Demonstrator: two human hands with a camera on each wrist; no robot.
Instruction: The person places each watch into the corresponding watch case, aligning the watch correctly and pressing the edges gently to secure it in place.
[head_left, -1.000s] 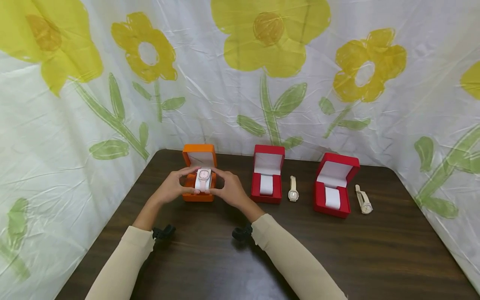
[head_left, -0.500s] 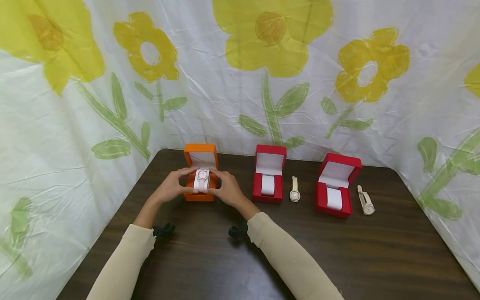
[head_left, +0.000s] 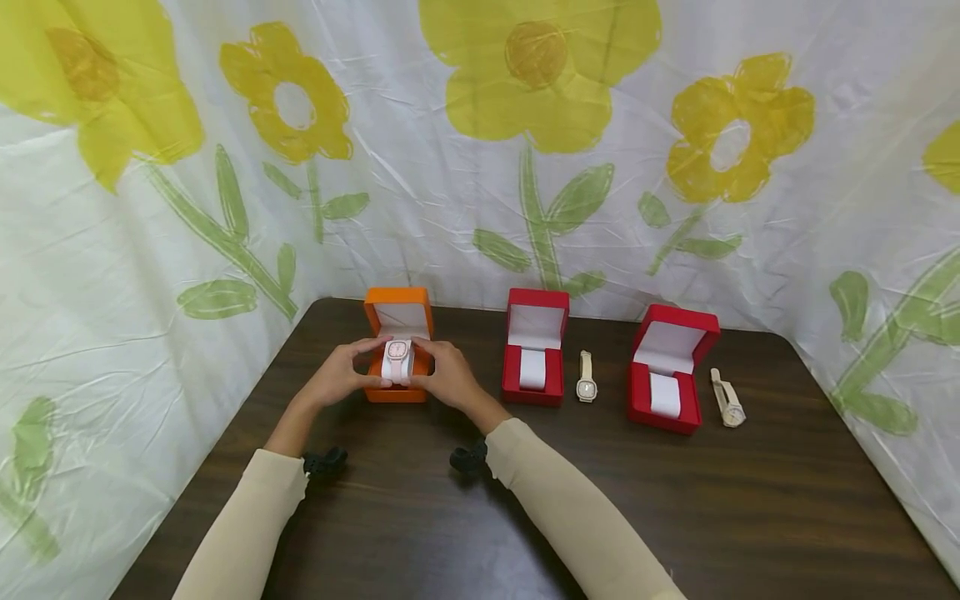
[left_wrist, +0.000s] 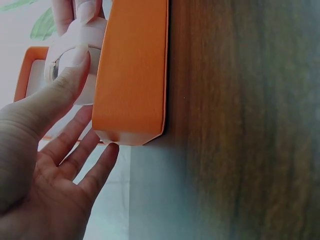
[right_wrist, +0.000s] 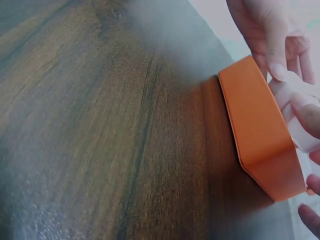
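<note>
A pink-and-white wristwatch (head_left: 397,350) is wrapped around a white watch cushion (head_left: 407,365), set in the open orange watch box (head_left: 396,396). My left hand (head_left: 339,375) pinches the cushion's left side, thumb at the near side and index finger at the far side. From the right, my right hand (head_left: 450,377) pinches it in the same way. In the left wrist view the thumb presses the pale cushion (left_wrist: 90,92) just above the orange wall (left_wrist: 132,65), and the lower fingers spread beside the box. The right wrist view shows both thumbs near the box's front (right_wrist: 257,130).
Two open red watch boxes (head_left: 510,387) (head_left: 641,412) with bare white cushions stand to the right. A cream watch (head_left: 587,387) lies between them, another watch (head_left: 729,404) beyond the right box. A flowered cloth (head_left: 420,208) hangs behind the dark wooden table (head_left: 405,533).
The watch and cushion have shifted slightly left and lower into the orange box, both hands moving with them. The right wrist has moved a little left. The red boxes and other watches stay put.
</note>
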